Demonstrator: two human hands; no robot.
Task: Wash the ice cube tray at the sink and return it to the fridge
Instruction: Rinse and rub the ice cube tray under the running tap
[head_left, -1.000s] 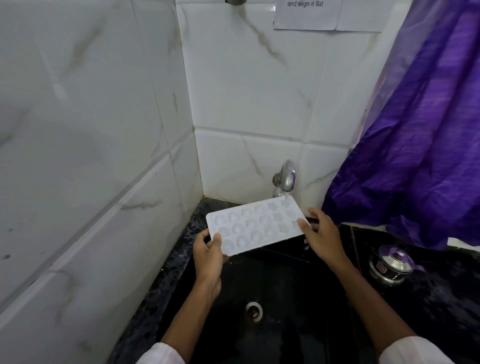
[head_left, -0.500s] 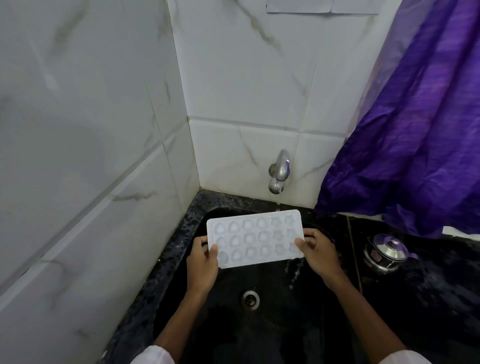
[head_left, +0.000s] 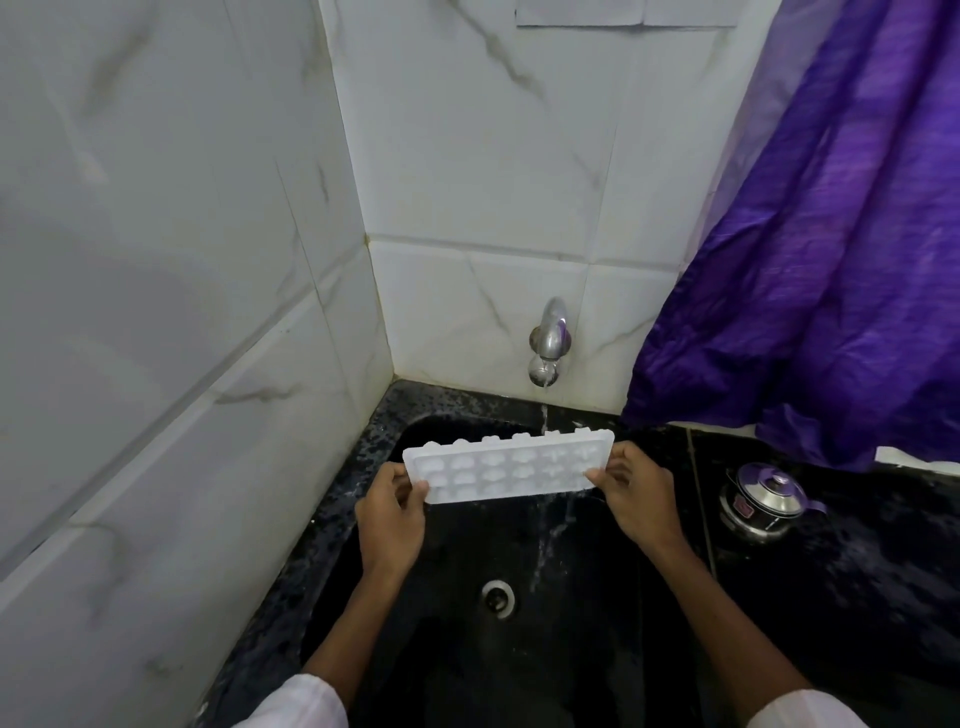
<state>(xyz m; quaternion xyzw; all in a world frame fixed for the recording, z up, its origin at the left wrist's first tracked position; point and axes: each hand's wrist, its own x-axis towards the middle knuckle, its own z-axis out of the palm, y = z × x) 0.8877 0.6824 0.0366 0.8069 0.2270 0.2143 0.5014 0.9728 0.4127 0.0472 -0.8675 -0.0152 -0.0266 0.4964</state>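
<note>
Rinse | white plastic ice cube tray (head_left: 506, 466) long axis 9–3 | left hand (head_left: 390, 514), right hand (head_left: 640, 496) fingers pinch its ends | steel tap (head_left: 548, 344) stream at 12.

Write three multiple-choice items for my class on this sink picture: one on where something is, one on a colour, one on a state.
1. Where does the steel pot sit?
A. In the basin
B. On the counter, right of the sink
C. On the tap

2. What colour is the hanging cloth?
A. Purple
B. Green
C. Yellow

3. What state is the tap in?
A. Off and dry
B. Running
C. Covered by a cloth

Key:
1 B, the steel pot stands on the dark counter beside the sink.
2 A, the cloth is purple.
3 B, a thin stream falls from the tap onto the ice cube tray, held by the left hand and right hand.
</note>
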